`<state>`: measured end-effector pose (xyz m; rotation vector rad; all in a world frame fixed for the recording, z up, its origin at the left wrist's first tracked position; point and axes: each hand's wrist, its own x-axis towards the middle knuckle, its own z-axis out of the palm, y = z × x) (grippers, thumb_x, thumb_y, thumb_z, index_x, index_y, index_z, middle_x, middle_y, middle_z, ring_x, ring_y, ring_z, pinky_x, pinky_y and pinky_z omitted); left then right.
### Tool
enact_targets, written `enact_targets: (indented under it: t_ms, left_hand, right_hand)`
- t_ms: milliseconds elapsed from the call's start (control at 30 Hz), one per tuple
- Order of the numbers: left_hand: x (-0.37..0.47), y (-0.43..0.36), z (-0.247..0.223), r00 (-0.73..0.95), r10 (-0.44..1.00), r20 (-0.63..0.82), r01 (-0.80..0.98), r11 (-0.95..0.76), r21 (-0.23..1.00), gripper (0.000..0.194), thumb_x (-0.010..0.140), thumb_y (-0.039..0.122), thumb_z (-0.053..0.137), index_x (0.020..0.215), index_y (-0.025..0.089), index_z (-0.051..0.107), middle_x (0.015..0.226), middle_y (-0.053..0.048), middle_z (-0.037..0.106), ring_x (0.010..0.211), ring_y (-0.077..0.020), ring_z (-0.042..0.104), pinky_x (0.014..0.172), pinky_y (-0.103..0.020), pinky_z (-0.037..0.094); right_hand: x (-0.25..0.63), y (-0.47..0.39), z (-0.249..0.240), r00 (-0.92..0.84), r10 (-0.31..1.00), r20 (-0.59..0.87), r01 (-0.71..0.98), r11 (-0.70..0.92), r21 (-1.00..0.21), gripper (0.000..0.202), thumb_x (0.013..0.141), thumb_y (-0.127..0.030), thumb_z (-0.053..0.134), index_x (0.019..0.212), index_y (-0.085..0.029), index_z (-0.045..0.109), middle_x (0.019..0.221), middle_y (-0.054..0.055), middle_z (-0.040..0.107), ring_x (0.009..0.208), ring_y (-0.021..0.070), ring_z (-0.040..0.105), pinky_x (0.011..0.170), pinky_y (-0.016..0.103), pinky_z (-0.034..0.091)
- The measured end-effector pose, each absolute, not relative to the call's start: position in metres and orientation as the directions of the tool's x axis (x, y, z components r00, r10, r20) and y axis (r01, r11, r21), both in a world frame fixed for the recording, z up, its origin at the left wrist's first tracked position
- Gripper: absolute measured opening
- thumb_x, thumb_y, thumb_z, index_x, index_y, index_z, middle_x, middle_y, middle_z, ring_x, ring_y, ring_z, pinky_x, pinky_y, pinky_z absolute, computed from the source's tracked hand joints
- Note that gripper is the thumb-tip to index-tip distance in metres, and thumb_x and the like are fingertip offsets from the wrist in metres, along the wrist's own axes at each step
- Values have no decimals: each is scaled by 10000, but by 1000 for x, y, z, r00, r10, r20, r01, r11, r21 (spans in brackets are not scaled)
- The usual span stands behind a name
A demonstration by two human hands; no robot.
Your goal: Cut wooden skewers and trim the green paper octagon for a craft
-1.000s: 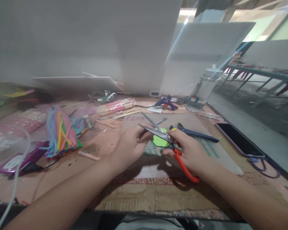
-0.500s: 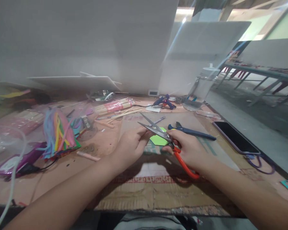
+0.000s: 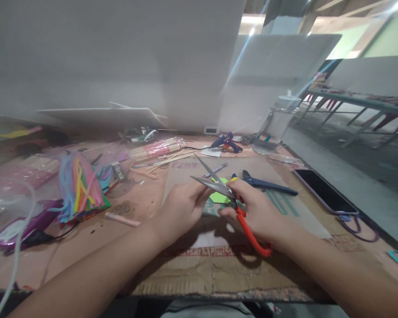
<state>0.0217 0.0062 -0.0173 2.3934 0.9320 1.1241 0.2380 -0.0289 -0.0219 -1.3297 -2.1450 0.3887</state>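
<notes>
Scissors with red handles (image 3: 252,234) are gripped in my right hand (image 3: 257,210), their blades apart and pointing up and left. My left hand (image 3: 185,203) is closed just left of the blades, thumb and fingers pressed together; what it pinches is hidden. Between the hands, behind the blades, shows a bright green piece (image 3: 220,196). It cannot be told whether it is held or lies on the board. Beyond the hands lie a pen (image 3: 220,168) and dark blue pliers (image 3: 272,184).
Colourful strips (image 3: 81,185), a purple packet (image 3: 15,227) and wrapped sticks (image 3: 157,149) lie left. A glue gun (image 3: 226,142) and clear jug (image 3: 275,123) stand behind. A phone (image 3: 325,190) lies right, near the table edge.
The scissors and my right hand have shifted slightly left, and the blades have opened a little wider. My left hand stays nearly in place.
</notes>
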Motion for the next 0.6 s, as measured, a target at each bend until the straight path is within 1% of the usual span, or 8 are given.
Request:
enact_targets:
  t_ms: [100, 167, 233, 300, 367, 467, 533, 600]
  left_hand:
    - [22, 8, -18, 460, 721, 518, 431, -691, 580, 239, 983, 209, 471, 1005, 229, 708, 900, -43, 761, 828, -208, 697, 751, -299, 523]
    - [21, 8, -18, 458, 731, 505, 453, -681, 575, 234, 972, 197, 475, 998, 229, 706, 935, -48, 762, 868, -219, 695, 787, -314, 524]
    - [21, 9, -17, 459, 739, 493, 464, -673, 576, 227, 977, 210, 467, 978, 217, 694, 924, -52, 756, 847, -217, 686, 767, -312, 513]
    - [20, 10, -16, 460, 752, 473, 456, -657, 601, 232, 988, 231, 450, 941, 205, 676, 859, -44, 737, 775, -199, 666, 709, -293, 492]
    - [18, 14, -14, 441, 763, 473, 438, -643, 629, 245, 992, 237, 436, 901, 198, 660, 804, -35, 707, 734, -185, 638, 681, -283, 468]
    - [15, 20, -13, 374, 775, 509, 415, -631, 655, 232, 988, 243, 442, 908, 191, 653, 763, -25, 654, 722, -179, 594, 692, -290, 441]
    - [14, 23, -13, 323, 806, 496, 392, -591, 705, 237, 1006, 292, 442, 968, 190, 653, 730, -5, 602, 686, -167, 556, 668, -284, 418]
    - [14, 24, -14, 308, 837, 453, 358, -543, 760, 264, 1022, 338, 431, 1013, 193, 651, 691, 17, 544, 655, -156, 528, 639, -275, 398]
  right_hand:
    - [242, -24, -26, -329, 886, 326, 753, 454, -475, 350, 904, -483, 632, 1129, -224, 567, 1007, 62, 630, 843, 207, 583, 711, 324, 460]
    - [244, -22, -28, -337, 879, 337, 771, 463, -437, 348, 904, -486, 636, 1121, -222, 571, 976, 56, 627, 809, 201, 576, 689, 314, 449]
    - [245, -22, -29, -338, 880, 335, 778, 461, -427, 321, 909, -500, 632, 1060, -221, 581, 905, 37, 622, 757, 190, 569, 663, 302, 438]
    - [245, -24, -28, -337, 892, 303, 780, 444, -441, 303, 924, -515, 615, 1003, -223, 587, 829, 14, 614, 706, 180, 566, 643, 294, 436]
    - [244, -23, -26, -354, 890, 287, 782, 450, -432, 314, 939, -515, 599, 1049, -221, 596, 875, 27, 640, 750, 192, 601, 685, 308, 465]
    - [253, -13, -19, -355, 864, 357, 807, 476, -350, 364, 933, -467, 615, 1190, -211, 594, 1075, 93, 657, 950, 244, 629, 831, 368, 494]
    - [274, 0, -14, -285, 865, 412, 855, 424, -299, 359, 912, -429, 637, 1196, -211, 617, 1085, 103, 661, 982, 264, 622, 863, 394, 492]
    - [306, 17, -13, -169, 900, 402, 922, 288, -258, 394, 879, -436, 665, 1204, -215, 644, 1030, 96, 672, 926, 269, 625, 809, 392, 497]
